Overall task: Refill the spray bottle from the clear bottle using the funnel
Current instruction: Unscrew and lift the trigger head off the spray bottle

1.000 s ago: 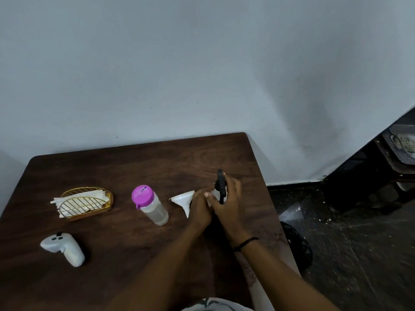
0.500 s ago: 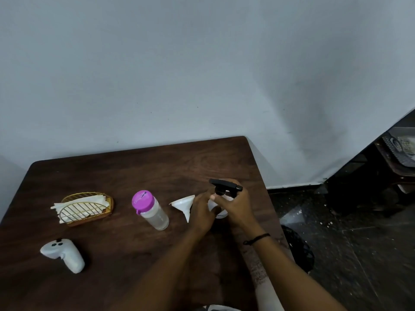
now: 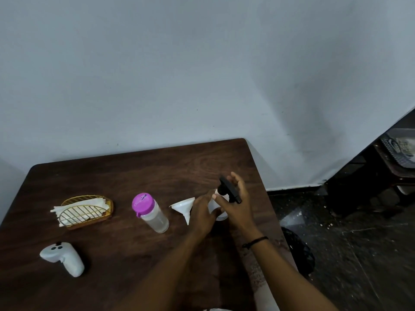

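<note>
The white spray bottle (image 3: 219,204) stands near the right edge of the dark wooden table (image 3: 134,176), mostly hidden by my hands. My left hand (image 3: 202,213) grips its body. My right hand (image 3: 238,203) is closed on its black spray head (image 3: 230,193), which points diagonally toward the near right. A white funnel (image 3: 183,206) lies on its side just left of my left hand. Further left stands the clear bottle (image 3: 152,214) with a pink cap, upright and closed.
A gold wire holder with white napkins (image 3: 84,209) sits at the left. A white game controller (image 3: 62,258) lies near the front left. The table's right edge drops to a dark floor with a black bin (image 3: 299,252).
My right hand has turned the black spray head on the bottle, from upright to sideways to diagonal. My left hand has kept hold of the bottle body.
</note>
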The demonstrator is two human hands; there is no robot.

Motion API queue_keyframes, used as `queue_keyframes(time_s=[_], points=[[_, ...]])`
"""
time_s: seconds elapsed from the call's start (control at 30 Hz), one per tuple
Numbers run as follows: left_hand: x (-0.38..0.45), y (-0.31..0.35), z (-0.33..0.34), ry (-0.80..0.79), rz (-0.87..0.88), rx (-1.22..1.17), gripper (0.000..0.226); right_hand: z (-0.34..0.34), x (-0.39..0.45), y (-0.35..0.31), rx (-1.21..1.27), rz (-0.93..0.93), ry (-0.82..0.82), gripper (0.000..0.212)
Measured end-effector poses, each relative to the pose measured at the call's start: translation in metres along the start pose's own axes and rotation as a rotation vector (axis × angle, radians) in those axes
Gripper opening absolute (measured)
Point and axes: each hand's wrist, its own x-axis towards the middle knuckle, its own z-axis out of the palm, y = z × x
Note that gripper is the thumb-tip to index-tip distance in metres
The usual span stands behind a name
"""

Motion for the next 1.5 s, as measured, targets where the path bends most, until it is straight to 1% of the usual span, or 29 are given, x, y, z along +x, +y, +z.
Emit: queue_keyframes(time_s=[0.03, 0.1, 0.17, 0.27, 0.33, 0.4, 0.57, 0.67, 0.8, 0.87, 0.97, 1.03, 1.13, 1.23, 1.33, 1.4, 1.5], points=[[0.000, -0.001, 0.000, 0.000, -0.003, -0.005, 0.050, 0.003, -0.001, 0.000, -0.004, 0.010, 0.046, 0.071], [-0.001, 0.003, -0.001, 0.007, 0.005, 0.009, 0.057, 0.007, -0.001, 0.001, 0.040, 0.048, 0.134, 0.058], [-0.002, 0.006, -0.001, 0.011, 0.001, 0.041, 0.057, 0.010, 0.000, 0.000, 0.056, 0.076, 0.170, 0.050], [-0.003, 0.009, -0.003, -0.001, -0.005, 0.036, 0.054, 0.010, 0.001, 0.000, 0.024, 0.065, 0.143, 0.041], [-0.001, 0.004, -0.002, -0.021, 0.005, 0.008, 0.060, 0.008, 0.001, -0.002, 0.031, 0.067, 0.113, 0.034], [0.006, -0.017, 0.006, -0.018, 0.007, -0.012, 0.066, 0.006, 0.001, -0.005, 0.027, 0.035, 0.086, 0.033], [-0.002, 0.001, -0.001, -0.006, -0.035, 0.022, 0.054, 0.001, 0.003, -0.006, 0.034, 0.080, 0.046, 0.024], [-0.002, 0.004, -0.001, -0.006, -0.007, 0.027, 0.048, 0.000, 0.003, -0.011, 0.027, 0.089, 0.043, 0.025], [-0.002, 0.004, -0.002, -0.014, 0.004, -0.011, 0.038, 0.002, 0.002, -0.017, 0.053, 0.096, 0.097, 0.029], [-0.001, 0.004, -0.003, -0.027, 0.011, -0.007, 0.039, 0.003, 0.000, -0.021, 0.053, 0.101, 0.100, 0.028], [-0.003, 0.008, -0.005, -0.044, 0.008, 0.023, 0.049, 0.002, -0.001, -0.029, 0.076, 0.113, 0.119, 0.030], [-0.005, 0.010, -0.006, -0.020, -0.009, -0.003, 0.055, -0.001, 0.001, -0.038, 0.094, 0.073, 0.155, 0.031], [-0.007, 0.010, -0.004, -0.003, -0.053, -0.037, 0.055, -0.008, 0.005, -0.052, 0.095, 0.017, 0.203, 0.034], [-0.006, 0.014, -0.003, 0.015, -0.040, 0.042, 0.054, -0.019, 0.008, -0.067, 0.079, -0.042, 0.238, 0.030], [-0.005, 0.013, -0.004, 0.007, -0.033, 0.049, 0.056, -0.029, 0.009, -0.085, 0.121, -0.109, 0.250, 0.025], [-0.005, 0.012, -0.005, 0.008, -0.035, 0.068, 0.057, -0.035, 0.009, -0.099, 0.163, -0.157, 0.270, 0.027], [-0.006, 0.017, -0.005, 0.012, -0.027, 0.100, 0.055, -0.047, 0.013, -0.115, 0.188, -0.221, 0.351, 0.029]])
